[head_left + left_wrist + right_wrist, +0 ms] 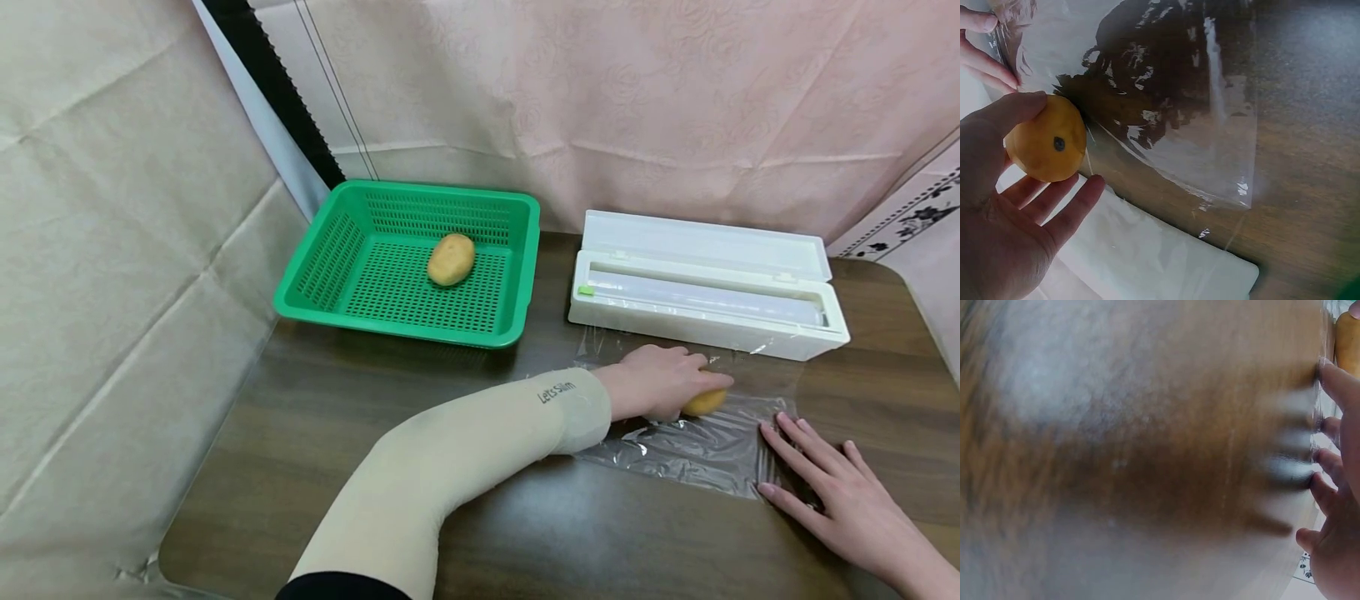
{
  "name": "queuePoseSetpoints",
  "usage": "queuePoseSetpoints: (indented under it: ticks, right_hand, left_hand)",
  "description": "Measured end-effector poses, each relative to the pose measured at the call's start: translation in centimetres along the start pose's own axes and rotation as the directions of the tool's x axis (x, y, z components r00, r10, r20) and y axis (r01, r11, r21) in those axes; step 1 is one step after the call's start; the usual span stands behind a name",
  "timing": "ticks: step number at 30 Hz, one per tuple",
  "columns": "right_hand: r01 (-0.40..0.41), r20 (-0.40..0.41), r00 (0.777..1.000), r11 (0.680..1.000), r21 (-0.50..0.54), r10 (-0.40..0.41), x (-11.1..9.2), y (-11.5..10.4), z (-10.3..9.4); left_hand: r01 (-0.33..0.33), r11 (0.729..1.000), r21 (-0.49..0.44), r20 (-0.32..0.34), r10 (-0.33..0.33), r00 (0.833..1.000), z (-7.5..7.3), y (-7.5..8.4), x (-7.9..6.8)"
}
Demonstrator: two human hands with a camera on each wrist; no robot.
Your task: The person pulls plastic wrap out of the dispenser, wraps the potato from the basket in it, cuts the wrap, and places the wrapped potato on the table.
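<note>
My left hand (660, 382) grips a yellow-brown potato (705, 404) over a sheet of clear plastic wrap (693, 450) spread on the table. In the left wrist view, the thumb lies along the top of the potato (1044, 134), which has a dark spot on its near end. My right hand (843, 500) has its fingers spread, with the fingertips at the right edge of the wrap. Behind the hands is a white wrap dispenser (705, 329), lid raised, a roll of film (705, 298) inside. The wrap runs from its front side.
A green plastic basket (408, 333) stands at the back left, with another potato (452, 259) in it. A small light-green piece (586, 290) sits at the dispenser's left end. Pink fabric (637, 100) hangs behind the wooden table (525, 533).
</note>
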State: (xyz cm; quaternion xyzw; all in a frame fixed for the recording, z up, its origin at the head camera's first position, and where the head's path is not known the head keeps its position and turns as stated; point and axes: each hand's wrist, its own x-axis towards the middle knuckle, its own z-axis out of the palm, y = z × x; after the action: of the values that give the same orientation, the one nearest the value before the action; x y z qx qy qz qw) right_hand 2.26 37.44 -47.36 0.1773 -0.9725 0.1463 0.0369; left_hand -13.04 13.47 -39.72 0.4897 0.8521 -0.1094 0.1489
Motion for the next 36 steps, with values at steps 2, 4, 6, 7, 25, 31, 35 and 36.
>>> queuePoseSetpoints:
  ticks: [2,4,6,7,25,31,35,36]
  right_hand:
    - [-0.001,0.000,1.000,1.000,-0.001,0.001,0.0,0.0,0.0]
    - [-0.003,0.001,1.000,1.000,0.000,0.003,0.0,0.0,0.0]
    - [-0.006,0.000,1.000,1.000,0.001,0.006,0.0,0.0,0.0]
    - [-0.006,0.000,1.000,1.000,0.002,0.007,0.0,0.0,0.0]
    - [-0.005,-0.001,1.000,1.000,-0.028,0.004,0.1,0.0,-0.1]
    - [-0.003,-0.016,1.000,1.000,-0.018,0.003,0.1,-0.1,-0.2]
    - [0.007,-0.026,1.000,1.000,-0.007,-0.007,0.0,-0.1,-0.2]
    - [0.010,-0.029,1.000,1.000,-0.004,-0.010,0.0,-0.1,-0.2]
  left_hand:
    - [-0.003,1.000,-0.001,-0.002,0.003,1.000,0.1,-0.1,-0.1]
    - [-0.007,1.000,0.001,-0.009,0.007,1.000,0.2,-0.2,-0.2]
    - [-0.010,1.000,0.003,-0.025,0.010,1.000,0.3,-0.3,-0.3]
    - [-0.009,1.000,0.003,-0.032,0.009,0.999,0.3,-0.3,-0.4]
    - [-0.079,0.996,0.034,-0.241,0.085,0.967,4.7,-1.7,-9.5]
    - [-0.128,0.990,0.065,-0.230,0.140,0.963,7.2,-2.8,-12.4]
    - [-0.178,0.978,0.106,-0.210,0.197,0.958,8.4,-3.3,-13.6]
    - [-0.188,0.976,0.112,-0.209,0.208,0.955,8.7,-3.3,-13.8]
